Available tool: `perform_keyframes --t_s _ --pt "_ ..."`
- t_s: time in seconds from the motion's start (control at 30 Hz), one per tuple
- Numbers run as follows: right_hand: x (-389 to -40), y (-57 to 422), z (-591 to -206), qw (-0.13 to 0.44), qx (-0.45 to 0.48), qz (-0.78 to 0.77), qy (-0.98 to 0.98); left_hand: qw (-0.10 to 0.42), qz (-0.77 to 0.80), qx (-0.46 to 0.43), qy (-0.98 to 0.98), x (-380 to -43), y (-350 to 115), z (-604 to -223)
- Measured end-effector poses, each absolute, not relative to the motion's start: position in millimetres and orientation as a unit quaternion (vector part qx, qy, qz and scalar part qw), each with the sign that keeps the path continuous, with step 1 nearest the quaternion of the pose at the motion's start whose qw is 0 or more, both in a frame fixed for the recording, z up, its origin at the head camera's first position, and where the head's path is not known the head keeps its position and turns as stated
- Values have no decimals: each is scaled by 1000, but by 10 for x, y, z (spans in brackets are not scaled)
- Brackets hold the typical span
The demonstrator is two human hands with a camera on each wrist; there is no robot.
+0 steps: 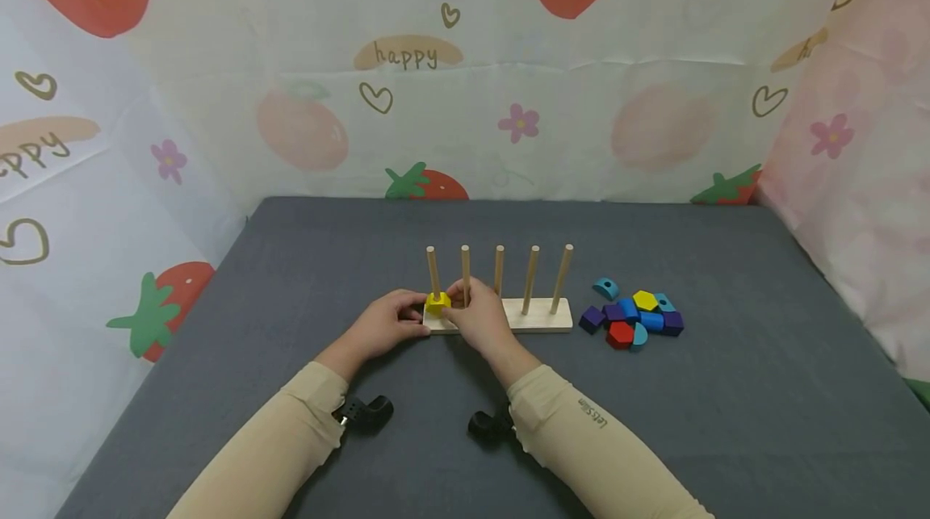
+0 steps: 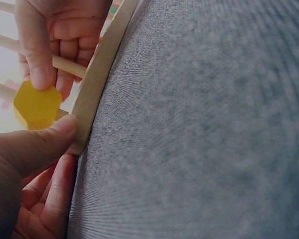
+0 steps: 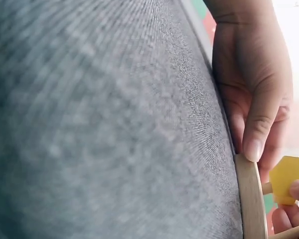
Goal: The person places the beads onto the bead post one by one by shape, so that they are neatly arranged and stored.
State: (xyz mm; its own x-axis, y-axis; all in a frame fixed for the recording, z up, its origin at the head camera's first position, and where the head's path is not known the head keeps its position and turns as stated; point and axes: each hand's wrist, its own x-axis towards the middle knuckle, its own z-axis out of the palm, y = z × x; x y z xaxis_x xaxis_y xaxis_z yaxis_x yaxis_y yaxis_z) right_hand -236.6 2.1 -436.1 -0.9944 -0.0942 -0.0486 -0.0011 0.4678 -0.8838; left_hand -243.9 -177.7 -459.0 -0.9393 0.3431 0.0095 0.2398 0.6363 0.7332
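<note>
Just left of centre in the head view, the yellow block (image 1: 437, 305) sits threaded on the leftmost peg (image 1: 433, 265), and the left wrist view shows a short length of bare wood beneath it, so it seems not yet seated. The right hand (image 1: 479, 317) pinches it, thumb flat on the front face and fingers behind; the left hand (image 1: 385, 321) grips the left end of the wooden base (image 1: 538, 317) between thumb and fingers. To do this well, I would keep the block's hole square to the peg and lower it evenly, since a tilt could make it bind. The left hand's hold on the base should stop it sliding or tipping, though its thumb tip lies close below the block and would best move clear before the block comes down. The base is a pale, smooth plank carrying five slim round dowels; the block is a glossy-looking hexagonal prism. At right of centre lies a cluster of loose pieces: a red hexagon (image 1: 621, 335), a drilled light-blue half-round (image 1: 605, 288) and a dark purple block (image 1: 592, 319) among them. Beneath everything, the grey cloth (image 1: 421, 462) shows a fine ribbed weave up close.
</note>
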Motion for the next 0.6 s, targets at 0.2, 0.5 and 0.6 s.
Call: perform_keyframes --t_s 0.2,0.5,0.6 --pt "-2369 15 -4373 40 -25 -497 866 64 393 161 903 -2442 -1769 -4595" --pt "-2371 30 -4368 30 -43 -487 872 65 393 162 903 -2440 -1774 -4593" --pt "-2365 49 -4367 39 -49 -500 864 67 393 160 903 -2434 -1770 -4589"
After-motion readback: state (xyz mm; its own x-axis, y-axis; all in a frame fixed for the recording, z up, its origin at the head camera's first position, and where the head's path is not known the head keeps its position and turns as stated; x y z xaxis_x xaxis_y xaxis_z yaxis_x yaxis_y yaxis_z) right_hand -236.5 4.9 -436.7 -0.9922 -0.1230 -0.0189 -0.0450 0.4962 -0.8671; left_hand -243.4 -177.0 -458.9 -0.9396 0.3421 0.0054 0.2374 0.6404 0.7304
